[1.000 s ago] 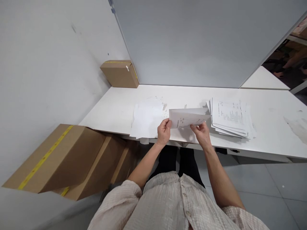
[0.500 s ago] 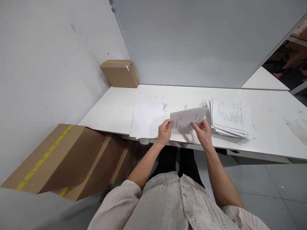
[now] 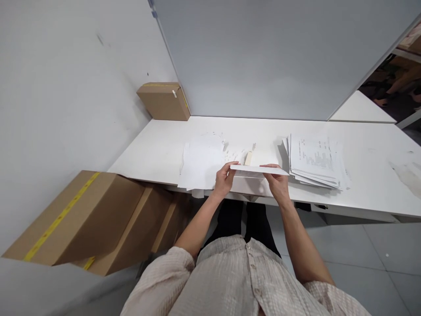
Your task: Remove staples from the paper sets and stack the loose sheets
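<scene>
Between my hands a stack of paper sheets (image 3: 251, 169) stands nearly on edge above the table's front, its upper edge turned toward me. My left hand (image 3: 225, 179) grips the left end, fingers behind and thumb in front. At the right end my right hand (image 3: 277, 182) is closed on the same sheets, with its fingers along the back. A pile of printed sheets (image 3: 314, 160) lies to the right of my right hand, its edges uneven. Blank-looking white sheets (image 3: 201, 164) lie flat beside my left hand. Just behind the held stack is a small cream-coloured block (image 3: 248, 158).
The white table (image 3: 371, 171) runs along a grey panel (image 3: 256, 57). A cardboard box (image 3: 163, 102) sits at its back left corner. Several larger cartons (image 3: 75, 215) with yellow tape stand below left. Dark marks and a worn patch show on the tabletop.
The held sheets have tipped from showing their printed face to nearly edge-on, and their top edge has dropped. The cream block behind them has come into sight. Both hands keep their grip.
</scene>
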A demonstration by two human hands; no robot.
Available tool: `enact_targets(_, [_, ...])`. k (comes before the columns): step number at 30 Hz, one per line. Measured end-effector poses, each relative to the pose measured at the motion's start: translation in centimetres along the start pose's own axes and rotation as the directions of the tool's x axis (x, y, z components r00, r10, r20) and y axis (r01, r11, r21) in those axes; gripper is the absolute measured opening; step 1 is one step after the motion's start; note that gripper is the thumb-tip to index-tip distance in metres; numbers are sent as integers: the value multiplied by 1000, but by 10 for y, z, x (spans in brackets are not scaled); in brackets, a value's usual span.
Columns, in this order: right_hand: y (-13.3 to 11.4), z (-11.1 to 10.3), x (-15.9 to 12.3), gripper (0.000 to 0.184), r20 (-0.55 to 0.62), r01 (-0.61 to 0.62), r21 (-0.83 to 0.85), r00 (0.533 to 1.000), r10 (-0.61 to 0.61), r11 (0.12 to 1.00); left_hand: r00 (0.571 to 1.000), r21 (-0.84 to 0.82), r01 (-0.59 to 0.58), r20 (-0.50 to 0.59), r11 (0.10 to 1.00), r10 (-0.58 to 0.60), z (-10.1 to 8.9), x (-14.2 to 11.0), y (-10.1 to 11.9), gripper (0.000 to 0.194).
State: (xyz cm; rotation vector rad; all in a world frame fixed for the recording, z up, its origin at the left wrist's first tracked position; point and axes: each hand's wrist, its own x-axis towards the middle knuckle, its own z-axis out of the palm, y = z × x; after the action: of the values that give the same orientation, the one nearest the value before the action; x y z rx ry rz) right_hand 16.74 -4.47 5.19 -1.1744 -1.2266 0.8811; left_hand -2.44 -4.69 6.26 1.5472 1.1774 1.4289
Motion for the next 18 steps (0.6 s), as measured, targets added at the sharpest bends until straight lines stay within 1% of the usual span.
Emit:
enact_targets(2, [1, 0, -1, 24, -11, 3, 4, 1000, -3, 1000, 1000, -1, 8, -4, 1000, -8, 0, 0, 0, 34])
enact_targets(4, [3, 1, -1, 26, -7, -18, 20, 1000, 19, 1000, 999, 11, 50, -5, 999, -50, -1, 1, -1, 33])
enact_targets(7, [3, 2, -2, 29, 9, -53, 38, 999, 53, 998, 994, 20, 109, 9, 994, -110, -1, 1, -1, 36])
enact_targets(11, [-7, -1, -8, 25, -6, -46, -63, 999, 46, 997, 994, 13, 112, -9, 994, -112, -1, -2, 4, 39])
enact_targets(13, [-12, -5, -14, 24, 7, -47, -112, 999, 48, 993, 992, 8, 125, -15, 992, -125, 0, -5, 6, 41])
enact_targets(16, [-11, -11, -25, 24, 30, -116, -128, 992, 121, 985, 985, 7, 171, -7, 985, -171, 2, -14, 4, 41])
enact_targets(18, [-5, -13, -34, 27, 40, -186, -91, 981, 190, 978, 979, 3, 206, 0, 979, -206, 4, -20, -1, 42])
